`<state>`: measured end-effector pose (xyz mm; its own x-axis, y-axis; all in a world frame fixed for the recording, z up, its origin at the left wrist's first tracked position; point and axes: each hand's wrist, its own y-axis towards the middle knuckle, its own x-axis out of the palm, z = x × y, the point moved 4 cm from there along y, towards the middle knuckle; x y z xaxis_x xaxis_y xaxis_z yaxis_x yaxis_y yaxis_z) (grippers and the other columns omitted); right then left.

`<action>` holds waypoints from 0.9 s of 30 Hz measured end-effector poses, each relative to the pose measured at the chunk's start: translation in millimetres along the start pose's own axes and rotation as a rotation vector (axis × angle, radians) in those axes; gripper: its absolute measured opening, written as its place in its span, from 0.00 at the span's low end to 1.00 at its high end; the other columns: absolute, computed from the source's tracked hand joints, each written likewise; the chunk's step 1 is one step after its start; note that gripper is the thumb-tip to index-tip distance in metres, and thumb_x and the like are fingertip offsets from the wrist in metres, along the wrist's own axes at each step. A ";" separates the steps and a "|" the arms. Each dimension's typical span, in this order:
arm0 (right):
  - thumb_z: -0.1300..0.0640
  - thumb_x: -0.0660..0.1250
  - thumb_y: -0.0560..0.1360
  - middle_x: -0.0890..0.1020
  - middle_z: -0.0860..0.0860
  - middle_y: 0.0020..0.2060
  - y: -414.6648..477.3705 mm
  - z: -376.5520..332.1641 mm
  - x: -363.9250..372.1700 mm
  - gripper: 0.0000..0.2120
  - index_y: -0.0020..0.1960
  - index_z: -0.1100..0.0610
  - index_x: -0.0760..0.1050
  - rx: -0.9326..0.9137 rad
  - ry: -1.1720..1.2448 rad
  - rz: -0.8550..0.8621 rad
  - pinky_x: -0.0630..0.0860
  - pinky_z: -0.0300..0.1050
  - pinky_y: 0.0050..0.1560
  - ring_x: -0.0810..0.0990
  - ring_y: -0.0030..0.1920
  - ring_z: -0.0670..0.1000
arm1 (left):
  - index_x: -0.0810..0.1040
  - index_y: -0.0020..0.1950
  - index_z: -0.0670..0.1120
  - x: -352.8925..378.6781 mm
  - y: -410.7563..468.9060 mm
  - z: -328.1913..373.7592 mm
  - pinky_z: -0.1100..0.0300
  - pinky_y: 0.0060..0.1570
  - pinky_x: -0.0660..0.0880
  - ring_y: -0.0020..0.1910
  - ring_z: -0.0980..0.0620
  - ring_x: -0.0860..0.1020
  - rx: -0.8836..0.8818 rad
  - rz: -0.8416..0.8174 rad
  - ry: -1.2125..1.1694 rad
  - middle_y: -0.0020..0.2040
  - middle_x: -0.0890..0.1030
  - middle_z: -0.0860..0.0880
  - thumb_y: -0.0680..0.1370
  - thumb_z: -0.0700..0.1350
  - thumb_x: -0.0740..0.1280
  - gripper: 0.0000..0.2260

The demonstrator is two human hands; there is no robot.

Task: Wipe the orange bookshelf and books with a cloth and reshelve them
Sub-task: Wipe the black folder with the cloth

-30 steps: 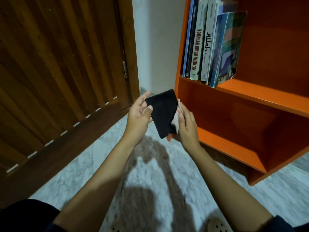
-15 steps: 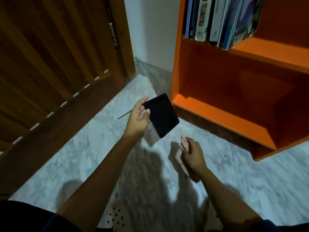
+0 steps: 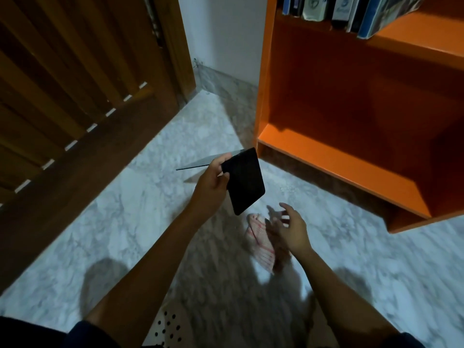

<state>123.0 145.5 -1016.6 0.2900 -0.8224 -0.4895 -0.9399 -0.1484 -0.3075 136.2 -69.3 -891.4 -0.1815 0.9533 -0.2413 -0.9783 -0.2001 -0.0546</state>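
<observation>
Gripping the black book [image 3: 247, 182] by its left edge, your left hand [image 3: 211, 187] has its thumb on the dark cover and its fingers curled behind, holding it in the air above the marble floor [image 3: 150, 222]; a thin leaf fans out to the left. Just below it, your right hand [image 3: 291, 229] has loose, spread fingers and holds nothing, over the pale red-striped cloth [image 3: 259, 241]. Blur hides whether they touch. To the right stands the orange bookshelf [image 3: 326, 151], its low shelf bare, with books [image 3: 339, 8] upright on the shelf above. A wooden door [image 3: 75, 96] stands on the left, and a perforated slipper [image 3: 168, 327] shows at the bottom edge.
</observation>
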 end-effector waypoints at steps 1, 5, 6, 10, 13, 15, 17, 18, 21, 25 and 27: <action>0.59 0.65 0.78 0.75 0.57 0.59 2.3 -13.3 -6.6 0.18 0.67 0.55 0.69 -0.023 0.035 0.033 0.75 0.50 0.57 0.77 0.53 0.54 | 0.67 0.67 0.45 1.3 -1.0 3.9 0.45 0.64 0.71 0.65 0.47 0.73 0.001 -0.019 0.005 0.64 0.74 0.44 0.76 0.46 0.58 0.19; 0.53 0.61 0.80 0.75 0.52 0.63 8.2 -80.9 -40.7 0.17 0.68 0.52 0.69 -0.143 0.217 0.151 0.72 0.44 0.57 0.76 0.58 0.52 | 0.67 0.68 0.42 4.8 -9.5 23.8 0.62 0.61 0.73 0.63 0.50 0.74 -0.011 -0.048 -0.016 0.62 0.75 0.44 0.74 0.41 0.57 0.21; 0.50 0.60 0.80 0.74 0.51 0.65 9.1 -97.0 -48.0 0.18 0.69 0.51 0.69 -0.177 0.251 0.151 0.72 0.46 0.60 0.75 0.61 0.52 | 0.67 0.68 0.43 5.4 -13.7 29.7 0.67 0.58 0.72 0.61 0.52 0.74 -0.008 -0.053 -0.019 0.61 0.75 0.45 0.76 0.39 0.57 0.19; 0.45 0.60 0.79 0.71 0.51 0.68 2.5 -149.3 -70.9 0.16 0.67 0.44 0.69 -0.257 0.303 0.054 0.69 0.56 0.66 0.71 0.67 0.53 | 0.67 0.65 0.55 8.3 -33.0 59.7 0.62 0.66 0.68 0.65 0.55 0.72 0.096 -0.148 0.000 0.64 0.74 0.48 0.80 0.34 0.56 0.19; 0.43 0.61 0.78 0.77 0.51 0.62 -10.5 -178.7 -84.7 0.14 0.61 0.46 0.74 -0.272 0.276 0.021 0.73 0.58 0.63 0.74 0.63 0.53 | 0.67 0.63 0.62 9.4 -45.8 83.7 0.53 0.67 0.69 0.64 0.57 0.73 0.137 -0.221 0.029 0.64 0.74 0.48 0.81 0.37 0.56 0.20; 0.48 0.63 0.78 0.80 0.51 0.57 -20.9 -195.1 -95.4 0.14 0.59 0.54 0.77 -0.287 0.281 0.032 0.75 0.47 0.58 0.77 0.57 0.52 | 0.66 0.62 0.64 11.2 -54.7 100.7 0.51 0.65 0.71 0.61 0.58 0.75 0.182 -0.257 0.058 0.62 0.76 0.48 0.82 0.38 0.55 0.20; 0.54 0.63 0.79 0.81 0.51 0.50 -33.3 -206.6 -105.5 0.12 0.58 0.59 0.78 -0.268 0.351 0.037 0.75 0.32 0.45 0.78 0.48 0.46 | 0.66 0.62 0.65 12.2 -63.2 115.0 0.50 0.64 0.72 0.60 0.58 0.76 0.202 -0.271 0.063 0.60 0.77 0.50 0.82 0.40 0.56 0.19; 0.56 0.62 0.79 0.80 0.50 0.48 -39.6 -210.6 -110.2 0.12 0.58 0.59 0.78 -0.257 0.396 0.035 0.74 0.29 0.39 0.77 0.45 0.44 | 0.66 0.62 0.66 12.4 -67.0 121.0 0.49 0.64 0.71 0.61 0.58 0.76 0.211 -0.267 0.061 0.61 0.77 0.50 0.81 0.41 0.56 0.18; 0.59 0.62 0.79 0.81 0.51 0.50 -58.1 -221.6 -124.2 0.09 0.57 0.57 0.78 -0.259 0.445 0.074 0.75 0.34 0.47 0.78 0.51 0.48 | 0.67 0.64 0.67 12.7 -79.0 139.4 0.48 0.64 0.72 0.64 0.54 0.73 0.250 -0.246 0.062 0.64 0.75 0.48 0.79 0.49 0.58 0.17; 0.64 0.62 0.77 0.81 0.57 0.54 -85.3 -230.9 -150.1 0.09 0.54 0.56 0.78 -0.299 0.610 0.156 0.76 0.44 0.50 0.79 0.56 0.57 | 0.68 0.68 0.58 13.3 -92.5 165.2 0.54 0.63 0.72 0.64 0.49 0.74 0.298 -0.172 -0.004 0.65 0.72 0.42 0.80 0.44 0.60 0.17; 0.66 0.62 0.77 0.81 0.57 0.55 -102.1 -235.4 -167.7 0.11 0.55 0.56 0.78 -0.341 0.670 0.204 0.75 0.39 0.45 0.79 0.54 0.55 | 0.68 0.67 0.54 16.6 -100.2 185.1 0.57 0.63 0.72 0.63 0.52 0.74 0.331 -0.162 -0.090 0.66 0.72 0.43 0.80 0.41 0.62 0.17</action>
<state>127.9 169.3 -711.0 0.0362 -0.9919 0.1217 -0.9980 -0.0295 0.0564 212.6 8.4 -710.6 -0.0150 0.9857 -0.1681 -0.9717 0.0252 0.2348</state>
